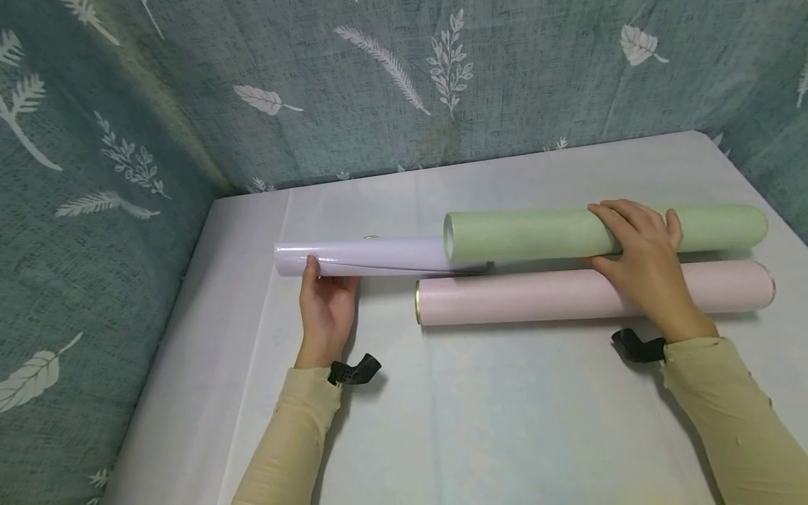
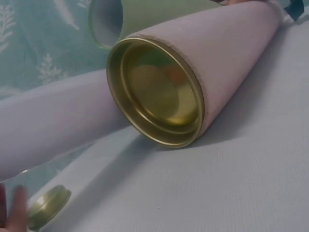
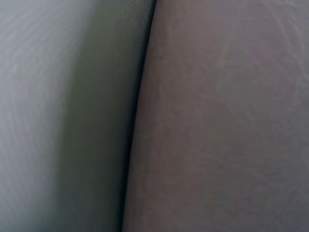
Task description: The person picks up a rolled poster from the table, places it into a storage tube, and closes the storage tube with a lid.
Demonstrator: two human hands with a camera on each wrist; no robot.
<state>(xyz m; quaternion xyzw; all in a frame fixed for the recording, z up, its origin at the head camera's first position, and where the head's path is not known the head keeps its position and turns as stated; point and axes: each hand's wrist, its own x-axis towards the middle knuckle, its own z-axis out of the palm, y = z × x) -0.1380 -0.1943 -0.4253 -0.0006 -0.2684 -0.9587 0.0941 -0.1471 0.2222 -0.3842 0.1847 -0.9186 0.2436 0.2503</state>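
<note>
My left hand [image 1: 328,308] holds a glossy pale lilac rolled sheet [image 1: 372,254] near its left end, thumb in front and fingers underneath. The roll's right end passes below the mouth of a green cardboard tube [image 1: 530,235], partly hidden by it. Around that tube's middle, my right hand [image 1: 647,252] grips from above. Just in front lies a pink tube [image 1: 505,298] on the table, its gold end [image 2: 159,92] facing left. In the left wrist view the green tube's mouth [image 2: 107,21] appears hollow.
A loose gold lid [image 2: 50,208] lies on the white-covered table [image 1: 505,421], mostly hidden behind the roll in the head view. Leaf-patterned green curtains [image 1: 379,91] border the table behind and at the left. The right wrist view shows only a blurred pink tube surface [image 3: 222,121] and the tabletop.
</note>
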